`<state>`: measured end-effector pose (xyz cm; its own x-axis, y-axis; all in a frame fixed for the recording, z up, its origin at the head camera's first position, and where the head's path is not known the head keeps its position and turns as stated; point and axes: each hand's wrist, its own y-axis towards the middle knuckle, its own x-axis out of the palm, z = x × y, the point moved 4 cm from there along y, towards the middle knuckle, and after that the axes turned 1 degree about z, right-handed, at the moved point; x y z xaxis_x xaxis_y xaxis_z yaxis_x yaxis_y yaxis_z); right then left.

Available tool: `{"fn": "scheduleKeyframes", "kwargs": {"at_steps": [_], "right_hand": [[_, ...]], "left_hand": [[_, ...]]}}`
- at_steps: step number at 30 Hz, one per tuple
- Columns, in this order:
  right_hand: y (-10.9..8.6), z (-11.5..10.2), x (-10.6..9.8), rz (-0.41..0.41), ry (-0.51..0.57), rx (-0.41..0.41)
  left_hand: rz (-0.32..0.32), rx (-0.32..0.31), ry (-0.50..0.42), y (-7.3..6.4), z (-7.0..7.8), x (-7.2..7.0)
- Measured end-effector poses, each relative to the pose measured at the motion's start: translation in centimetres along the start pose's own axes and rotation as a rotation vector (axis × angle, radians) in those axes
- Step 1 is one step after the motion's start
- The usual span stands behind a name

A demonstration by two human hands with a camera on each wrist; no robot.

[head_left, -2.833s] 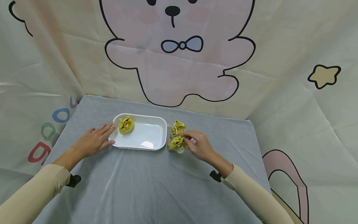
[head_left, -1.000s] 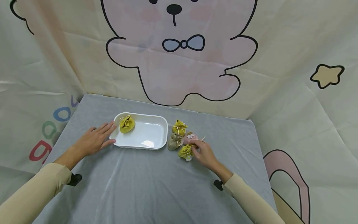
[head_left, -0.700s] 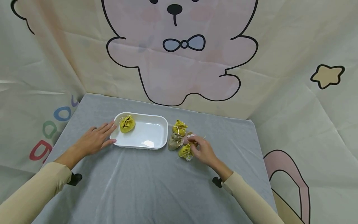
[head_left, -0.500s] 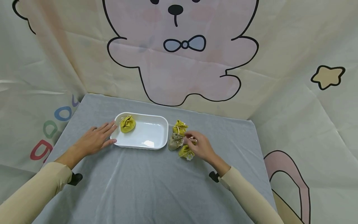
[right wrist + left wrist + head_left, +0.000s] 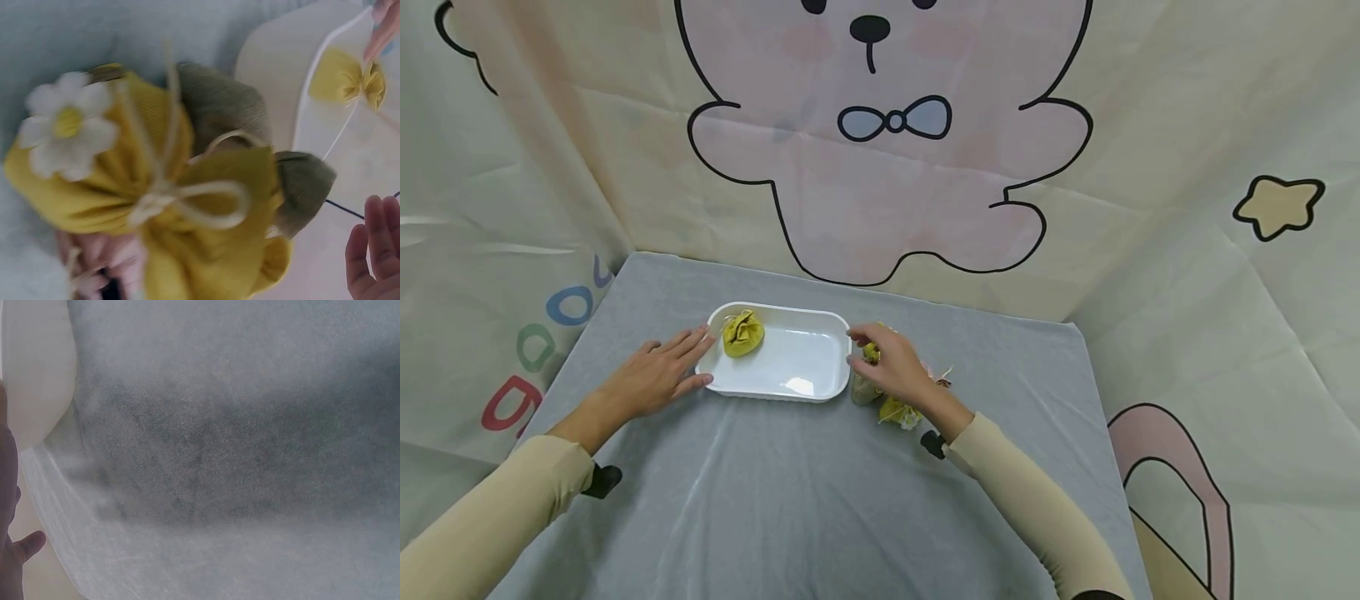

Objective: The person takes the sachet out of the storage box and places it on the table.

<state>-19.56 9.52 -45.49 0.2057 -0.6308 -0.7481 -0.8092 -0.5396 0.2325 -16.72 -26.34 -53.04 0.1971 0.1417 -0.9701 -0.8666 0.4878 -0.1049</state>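
Note:
My left hand (image 5: 655, 379) lies with fingers extended on the left rim of a white tray (image 5: 797, 354). A yellow drawstring pouch (image 5: 742, 333) sits inside at the tray's left end. Over at the right rim, my right hand (image 5: 891, 362) has its fingertips and thumb right at the edge, with no pouch in them. Under and beside that hand is a cluster of pouches: a yellow one with a white daisy (image 5: 69, 187), a grey-green one (image 5: 863, 390), a pink one (image 5: 106, 253) and another yellow one (image 5: 871, 352), partly hidden by the hand.
A grey cloth (image 5: 775, 500) covers the table. Behind it hangs a cream backdrop (image 5: 887, 208) printed with a bear, with further printed cloth at both sides. Dark wrist-worn devices (image 5: 602, 482) show at the sleeves.
My right hand set the daisy-trimmed yellow pouch down in front of the others, let it go, passed over the pink pouch and moved left to the tray's right rim. My left hand stayed put.

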Motion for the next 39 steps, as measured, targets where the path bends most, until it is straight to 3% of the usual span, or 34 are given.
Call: {"fn": "scheduleKeyframes", "kwargs": {"at_steps": [14,23,39], "right_hand": [[4.4,-2.0,3.1,-0.122,0.021,0.117],[6.2,-2.5,5.6,-0.199,0.035,0.18],[8.8,-2.8,8.6,-0.193,0.018,0.203]], "left_hand": [[-0.009,-0.01,-0.001,0.0,-0.1,0.1],[-0.012,-0.018,0.002,-0.1,-0.1,0.3],[0.0,-0.015,0.011,0.1,-0.2,0.3]]}}
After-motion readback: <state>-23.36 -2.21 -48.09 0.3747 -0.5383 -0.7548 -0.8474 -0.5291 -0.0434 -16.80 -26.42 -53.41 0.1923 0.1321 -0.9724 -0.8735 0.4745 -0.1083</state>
